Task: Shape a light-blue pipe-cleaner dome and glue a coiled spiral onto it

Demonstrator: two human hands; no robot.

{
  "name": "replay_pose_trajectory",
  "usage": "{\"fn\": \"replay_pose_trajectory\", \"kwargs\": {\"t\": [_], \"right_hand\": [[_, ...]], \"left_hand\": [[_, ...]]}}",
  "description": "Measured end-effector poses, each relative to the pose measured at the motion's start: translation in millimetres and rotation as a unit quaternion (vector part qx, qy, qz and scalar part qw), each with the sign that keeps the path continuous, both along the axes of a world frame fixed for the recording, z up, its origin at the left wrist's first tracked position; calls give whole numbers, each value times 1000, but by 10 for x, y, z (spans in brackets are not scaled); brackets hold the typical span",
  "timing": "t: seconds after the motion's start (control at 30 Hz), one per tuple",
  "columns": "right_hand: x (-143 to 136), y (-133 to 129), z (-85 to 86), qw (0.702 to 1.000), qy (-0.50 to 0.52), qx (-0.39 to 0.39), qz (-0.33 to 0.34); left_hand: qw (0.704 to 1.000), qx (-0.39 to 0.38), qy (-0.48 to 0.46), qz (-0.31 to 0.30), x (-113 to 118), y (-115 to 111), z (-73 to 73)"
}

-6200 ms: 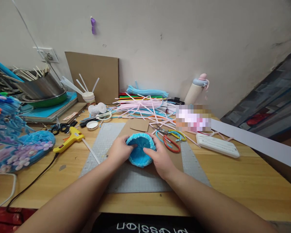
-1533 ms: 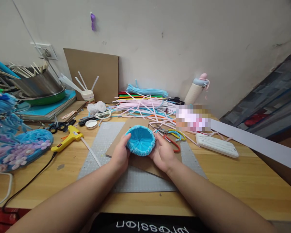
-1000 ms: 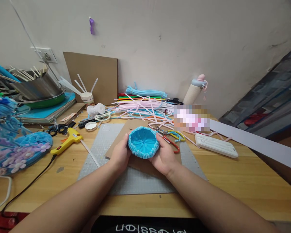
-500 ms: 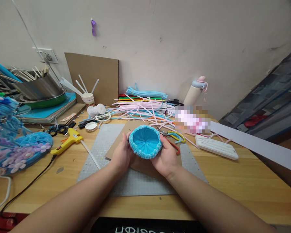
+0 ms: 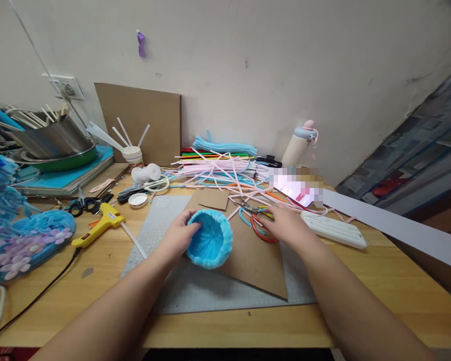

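Observation:
In the head view, my left hand [image 5: 178,233] holds a fuzzy blue bowl-shaped piece [image 5: 210,240] by its left rim, thumb inside the opening. The piece is tilted, its hollow facing me, with a thick ruffled edge. My right hand [image 5: 285,225] is off the piece and at the handles of the pliers [image 5: 261,233], whose red and yellow grips lie around its fingers. How far these fingers close is hidden. Below both hands lie a brown cardboard sheet [image 5: 255,265] and a grey cutting mat [image 5: 195,296].
A yellow glue gun [image 5: 101,223] and black scissors [image 5: 84,203] lie left. Pink and blue pipe cleaners [image 5: 218,165] are heaped at the back. A bottle [image 5: 298,145], a phone [image 5: 296,193] and a white oblong device [image 5: 334,229] are on the right. A flowered blue piece [image 5: 33,245] stands far left.
My right hand has let go of the blue bowl-shaped piece and moved right to the pliers. My left hand has brought the piece left and nearer to me, tilting it.

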State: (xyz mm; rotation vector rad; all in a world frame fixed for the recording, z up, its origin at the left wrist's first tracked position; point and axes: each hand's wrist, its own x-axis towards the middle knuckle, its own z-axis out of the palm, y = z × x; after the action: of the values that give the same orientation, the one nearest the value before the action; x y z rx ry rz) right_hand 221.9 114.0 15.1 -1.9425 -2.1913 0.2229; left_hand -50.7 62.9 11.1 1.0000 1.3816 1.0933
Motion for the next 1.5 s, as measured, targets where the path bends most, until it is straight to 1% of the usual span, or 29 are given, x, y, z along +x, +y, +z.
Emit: {"fn": "replay_pose_trajectory", "kwargs": {"t": [0.07, 0.13, 0.2, 0.27, 0.33, 0.4, 0.5, 0.57, 0.63, 0.73, 0.77, 0.87, 0.9, 0.93, 0.97, 1.03, 1.1, 1.17, 1.2, 1.27, 1.33, 1.37, 1.43, 1.47, 1.5], "right_hand": [[81, 2, -62, 995, -69, -69, 12], [113, -8, -117, 991, -90, -98, 24], [120, -5, -148, 993, -75, -90, 30], [118, 20, -157, 996, -57, -63, 28], [118, 63, -158, 998, -53, -36, 22], [133, 118, -165, 998, -47, -26, 11], [198, 203, -188, 999, -26, -38, -13], [256, 242, -198, 999, -15, -43, -21], [299, 251, -196, 999, 2, -38, -20], [281, 201, -169, 999, 34, -9, -17], [252, 173, -157, 998, 59, 0, -1], [138, 91, -119, 981, 157, -10, 112], [109, 72, -107, 976, 171, -7, 131], [91, 59, -98, 979, 162, 2, 126], [86, 50, -92, 986, 128, 13, 101], [108, 44, -92, 999, 29, 10, 41], [146, 43, -104, 997, -54, -42, 31], [171, 47, -112, 992, -88, -82, 43], [176, 53, -110, 991, -92, -88, 46], [181, 76, -84, 991, -77, -98, 40], [204, 112, -34, 990, -32, -135, 28], [230, 131, -4, 987, 6, -157, 24], [310, 161, 58, 973, 120, -194, 26], [357, 169, 88, 959, 205, -195, 34], [402, 170, 118, 933, 298, -201, 35]], "left_hand": [[993, 1, 102, -61, -2, -40, 50], [972, 1, 190, -141, 22, -98, 95], [944, 9, 248, -217, 52, -157, 132], [923, 23, 287, -256, 73, -201, 156], [914, 34, 309, -262, 77, -221, 166], [914, 41, 316, -251, 68, -219, 164], [913, 64, 328, -233, 43, -202, 153], [905, 91, 347, -227, 27, -198, 153], [892, 108, 372, -235, 15, -207, 162], [870, 103, 401, -268, 7, -235, 178], [865, 99, 406, -279, 6, -245, 182], [853, 84, 422, -297, -4, -268, 188], [849, 78, 428, -299, -11, -272, 192], [847, 72, 434, -300, -21, -273, 199], [844, 66, 441, -299, -32, -272, 208], [835, 46, 459, -300, -56, -264, 230], [821, 25, 481, -308, -73, -255, 253], [811, 18, 492, -316, -75, -250, 270], [812, 21, 489, -318, -70, -250, 278], [828, 26, 466, -311, -53, -253, 292], [851, 27, 429, -302, -37, -256, 307], [861, 28, 410, -299, -33, -256, 313], [877, 34, 377, -296, -33, -251, 320], [882, 36, 363, -298, -38, -248, 322], [886, 34, 350, -301, -46, -245, 324]]}}
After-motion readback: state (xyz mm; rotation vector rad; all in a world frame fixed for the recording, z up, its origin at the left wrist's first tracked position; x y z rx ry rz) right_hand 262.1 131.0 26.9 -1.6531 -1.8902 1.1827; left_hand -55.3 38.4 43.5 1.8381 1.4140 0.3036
